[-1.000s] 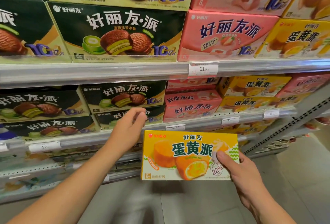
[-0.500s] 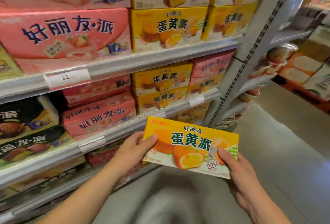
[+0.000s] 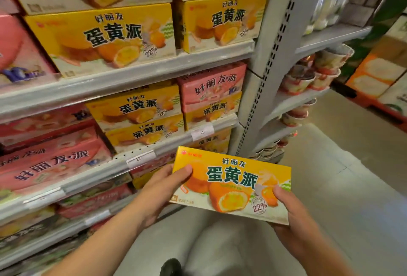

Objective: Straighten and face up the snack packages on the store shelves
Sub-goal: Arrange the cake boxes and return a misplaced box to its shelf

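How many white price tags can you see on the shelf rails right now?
4: one under the right yellow boxes, one left of it, two on lower rails. Others may be hidden.

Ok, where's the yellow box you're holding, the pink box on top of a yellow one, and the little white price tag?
yellow box (image 3: 231,184), head view, middle of its front.
pink box (image 3: 211,85), head view, its front face.
price tag (image 3: 202,132), head view, middle of the label.

Even, fairly bright light fills the aisle, seemingly from overhead. The flat yellow cardboard pie box (image 3: 231,184) held at centre reads sharp. Left of it, the pink cardboard boxes (image 3: 50,161) smear; above it, shelves bow at the frame edges.
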Tool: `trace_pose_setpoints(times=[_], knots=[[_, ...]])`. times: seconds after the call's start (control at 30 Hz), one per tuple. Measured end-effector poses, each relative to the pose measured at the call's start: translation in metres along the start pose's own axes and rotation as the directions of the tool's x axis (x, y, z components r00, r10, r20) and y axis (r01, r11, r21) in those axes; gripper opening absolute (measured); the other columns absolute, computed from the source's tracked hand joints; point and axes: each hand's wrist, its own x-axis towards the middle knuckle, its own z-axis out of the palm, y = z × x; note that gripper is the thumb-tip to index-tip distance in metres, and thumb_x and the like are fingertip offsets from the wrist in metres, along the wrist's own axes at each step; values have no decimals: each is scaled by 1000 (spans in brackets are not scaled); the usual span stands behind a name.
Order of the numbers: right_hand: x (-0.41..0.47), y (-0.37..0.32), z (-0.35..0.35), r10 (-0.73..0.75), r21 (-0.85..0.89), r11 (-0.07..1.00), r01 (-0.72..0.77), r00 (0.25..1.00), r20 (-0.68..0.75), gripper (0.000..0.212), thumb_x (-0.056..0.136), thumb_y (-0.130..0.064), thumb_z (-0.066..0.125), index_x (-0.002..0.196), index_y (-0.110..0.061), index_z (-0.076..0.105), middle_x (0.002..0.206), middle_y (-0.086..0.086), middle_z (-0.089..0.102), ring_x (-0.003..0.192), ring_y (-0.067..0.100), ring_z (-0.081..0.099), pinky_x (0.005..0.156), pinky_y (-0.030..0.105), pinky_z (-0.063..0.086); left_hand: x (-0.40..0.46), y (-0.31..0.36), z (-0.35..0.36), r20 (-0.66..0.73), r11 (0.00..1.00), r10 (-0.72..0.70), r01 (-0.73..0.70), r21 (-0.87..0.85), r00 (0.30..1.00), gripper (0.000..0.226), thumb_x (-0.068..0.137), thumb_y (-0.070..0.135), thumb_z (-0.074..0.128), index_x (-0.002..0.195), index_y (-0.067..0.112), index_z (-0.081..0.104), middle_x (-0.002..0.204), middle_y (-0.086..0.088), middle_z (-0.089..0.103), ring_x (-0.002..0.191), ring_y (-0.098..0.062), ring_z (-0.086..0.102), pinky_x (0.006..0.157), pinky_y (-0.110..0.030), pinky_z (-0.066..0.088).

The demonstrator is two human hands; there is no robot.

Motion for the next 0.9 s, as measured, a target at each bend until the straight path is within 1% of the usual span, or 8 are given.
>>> trace_pose_setpoints(times=[0.2,0.33,0.4,0.5,0.63,0.7,0.77,0.9], knots=[[54,-38,11,26,-138,990,-18,998,52,51,74,-41,70,110,-7,58,120,18,67,108,39,66,80,43,53,45,10,-5,-68,997,44,-47,-53,997,63,69,46,72,116,5,63,103,-15,74,96,-35,70,89,-44,55],[100,-80,23,-126,-379,921,84,988,-86,60,72,-31,76,126,-14,55,116,12,70,99,30,70,69,30,56,82,17,-11,-119,988,91,-105,-113,989,60,72,43,72,119,8,62,106,-13,74,101,-34,69,90,-44,53],[125,-113,33,-354,-636,747,196,926,-130,51,76,-27,79,122,-26,57,120,4,65,107,22,64,79,29,52,97,20,-14,-137,983,108,-126,-131,985,58,72,43,72,119,10,62,108,-11,73,102,-33,69,90,-43,52],[164,-161,58,-543,-890,308,337,830,126,43,79,-35,75,119,-35,59,120,-6,59,113,20,57,93,40,49,113,23,-19,-163,979,116,-141,-148,980,58,71,43,72,119,11,64,107,-10,74,100,-30,70,84,-38,52],[214,-197,94,-372,-817,-318,482,729,575,59,84,-34,69,137,-17,51,146,5,46,136,23,39,110,35,28,117,21,-18,-211,976,120,-154,-155,970,52,76,41,71,121,16,63,110,-7,74,101,-25,70,81,-32,53],[236,-204,107,-255,-718,-498,486,709,657,69,84,-37,67,143,-12,43,148,13,42,138,30,35,113,41,28,117,18,-15,-254,975,131,-171,-143,958,47,80,40,73,120,16,63,111,-6,73,103,-24,70,81,-30,53],[255,-206,115,-215,-586,-666,461,634,743,66,80,-41,68,133,-7,47,125,16,55,117,37,49,100,46,39,113,12,-9,-324,974,127,-179,-136,938,50,78,43,78,118,17,64,111,-5,73,104,-24,69,88,-35,51],[277,-209,124,-244,-528,-738,420,563,789,58,75,-54,71,110,-9,57,99,17,65,95,36,59,89,48,42,100,-2,9,-443,965,148,-227,-132,884,59,68,51,78,115,18,67,114,-6,72,107,-23,68,93,-36,48]])
